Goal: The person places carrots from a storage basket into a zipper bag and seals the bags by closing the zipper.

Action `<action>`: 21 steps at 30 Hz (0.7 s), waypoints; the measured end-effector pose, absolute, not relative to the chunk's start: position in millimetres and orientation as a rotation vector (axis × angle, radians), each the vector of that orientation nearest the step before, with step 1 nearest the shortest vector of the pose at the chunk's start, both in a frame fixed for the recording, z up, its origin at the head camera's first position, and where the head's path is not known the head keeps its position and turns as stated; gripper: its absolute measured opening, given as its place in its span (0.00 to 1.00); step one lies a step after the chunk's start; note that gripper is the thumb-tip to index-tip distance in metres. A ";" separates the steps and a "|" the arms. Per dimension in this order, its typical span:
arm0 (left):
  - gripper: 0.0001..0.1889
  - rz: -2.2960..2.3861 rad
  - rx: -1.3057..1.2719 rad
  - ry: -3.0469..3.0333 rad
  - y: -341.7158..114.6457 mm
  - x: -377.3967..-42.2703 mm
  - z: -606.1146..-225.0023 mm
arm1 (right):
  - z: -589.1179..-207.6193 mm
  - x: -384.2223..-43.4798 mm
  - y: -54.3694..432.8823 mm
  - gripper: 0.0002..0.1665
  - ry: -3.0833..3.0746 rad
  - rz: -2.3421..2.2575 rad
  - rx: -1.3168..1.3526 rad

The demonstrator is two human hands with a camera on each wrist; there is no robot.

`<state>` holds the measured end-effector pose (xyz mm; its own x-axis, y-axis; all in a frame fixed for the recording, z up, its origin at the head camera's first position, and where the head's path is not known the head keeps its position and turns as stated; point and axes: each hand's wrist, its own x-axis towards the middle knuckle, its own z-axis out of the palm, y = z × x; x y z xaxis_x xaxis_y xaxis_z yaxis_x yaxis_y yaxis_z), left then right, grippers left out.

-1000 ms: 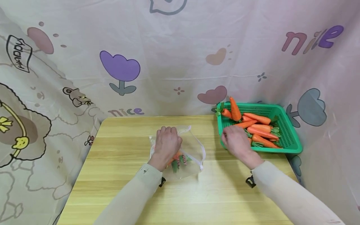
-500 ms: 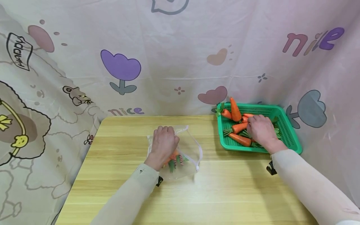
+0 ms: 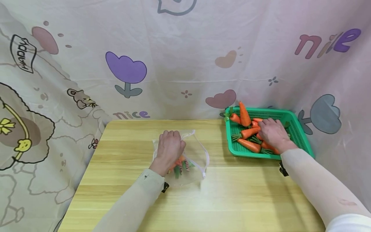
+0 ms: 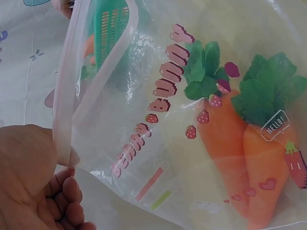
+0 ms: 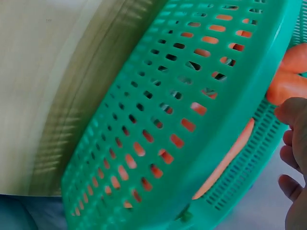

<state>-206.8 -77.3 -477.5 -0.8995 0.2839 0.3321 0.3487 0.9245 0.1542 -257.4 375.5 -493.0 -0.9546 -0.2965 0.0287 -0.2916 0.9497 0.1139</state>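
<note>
My left hand (image 3: 169, 149) pinches the rim of a clear zip bag (image 4: 144, 57) with a pale slider edge and pink printed letters. Orange carrots (image 4: 225, 139) with green leaf tops lie inside it, seen through the film in the left wrist view. Over on the right, my right hand (image 3: 273, 133) reaches down into the green basket (image 3: 304, 141) among the loose carrots (image 3: 250, 145). In the right wrist view a fingertip meets a carrot (image 5: 288, 88), and the other fingers are curled; the frame edge cuts the hand off, so its grip is unclear.
The basket's perforated wall (image 5: 168, 110) rises beside my right hand. One carrot (image 3: 244, 114) leans up against the basket's back rim. Behind the wooden table (image 3: 124, 161) hangs a printed curtain (image 3: 179, 58), close to the back edge.
My right hand has moved right, from the basket's left front side to over the carrots in it, then shifted only slightly. The left hand keeps hold of the bag in nearly the same place.
</note>
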 end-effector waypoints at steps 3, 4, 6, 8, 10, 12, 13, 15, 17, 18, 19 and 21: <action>0.13 -0.297 -0.458 -2.797 -75.5 -207.1 -476.8 | -493.3 -263.5 372.9 0.24 -3.043 -0.193 0.509; 0.13 -0.296 -0.456 -2.805 -74.8 -207.2 -476.5 | -493.2 -265.4 371.8 0.24 -3.041 -0.208 0.526; 0.13 -0.299 -0.450 -2.826 -73.9 -207.2 -476.5 | -494.0 -270.4 369.1 0.20 -3.046 -0.240 0.556; 0.13 -0.301 -0.451 -2.835 -73.1 -207.5 -476.7 | -494.6 -273.5 366.9 0.19 -3.063 -0.275 0.573; 0.13 -0.290 -0.452 -2.834 -72.3 -208.0 -477.0 | -495.5 -275.7 366.1 0.19 -3.082 -0.299 0.589; 0.13 -0.284 -0.447 -2.830 -71.7 -208.5 -477.4 | -496.8 -277.3 366.3 0.18 -3.095 -0.313 0.606; 0.13 -0.281 -0.441 -2.827 -71.7 -208.6 -477.5 | -497.6 -277.8 366.6 0.19 -3.103 -0.321 0.619; 0.13 -0.278 -0.429 -2.820 -71.7 -208.9 -477.9 | -499.9 -279.3 368.2 0.21 -3.124 -0.327 0.635; 0.13 -0.287 -0.420 -2.822 -71.9 -209.3 -478.3 | -502.0 -280.3 370.3 0.25 -3.165 -0.336 0.635; 0.13 -0.290 -0.416 -2.820 -72.1 -209.5 -478.6 | -503.5 -281.3 371.4 0.27 -3.182 -0.336 0.632; 0.13 -0.294 -0.413 -2.819 -72.4 -209.7 -478.9 | -504.6 -282.0 372.5 0.30 -3.203 -0.340 0.631; 0.13 -0.302 -0.410 -2.822 -72.8 -210.0 -479.6 | -507.7 -283.5 374.7 0.33 -3.238 -0.341 0.627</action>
<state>-210.0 -72.8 -479.6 -0.9226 0.2476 0.2958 0.3045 0.9382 0.1646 -283.5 374.7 -507.7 -0.9140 -0.3486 -0.2076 -0.3842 0.9081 0.1666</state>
